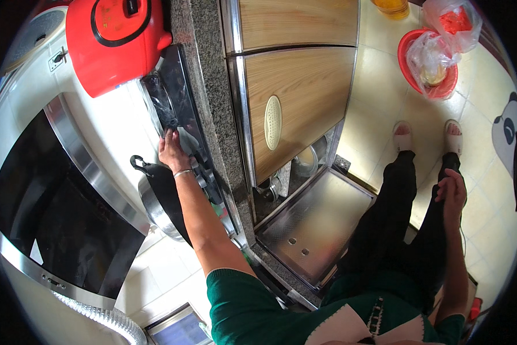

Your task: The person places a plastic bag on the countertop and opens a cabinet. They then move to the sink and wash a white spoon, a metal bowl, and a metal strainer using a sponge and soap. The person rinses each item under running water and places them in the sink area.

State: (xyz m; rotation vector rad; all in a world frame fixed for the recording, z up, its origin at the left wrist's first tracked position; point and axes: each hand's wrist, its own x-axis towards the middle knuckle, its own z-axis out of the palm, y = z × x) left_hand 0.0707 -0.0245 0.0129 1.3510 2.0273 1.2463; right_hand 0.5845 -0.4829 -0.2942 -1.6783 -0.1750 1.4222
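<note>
My left hand (171, 151), with a bracelet at the wrist, reaches over the dark counter beside the wall. Its fingertips are at crumpled clear plastic film (165, 108) on a black glossy surface (176, 77). Whether they grip the film cannot be made out. Just below this hand is a pan (165, 189) with a dark inside, a shiny metal outside and a black loop handle (137, 163); my forearm covers part of it. Partly hidden knobs (204, 174) lie beside my wrist. My right hand (452, 189) hangs by my leg with loosely bent fingers, and nothing shows in it.
A red rice cooker (116, 56) stands farther along the counter. The range hood (68, 185) juts out at left. Beneath the granite edge (217, 99), a metal-lined pull-out drawer (314, 224) extends near my legs. A red basin (407, 51) with plastic bags sits on the tiled floor.
</note>
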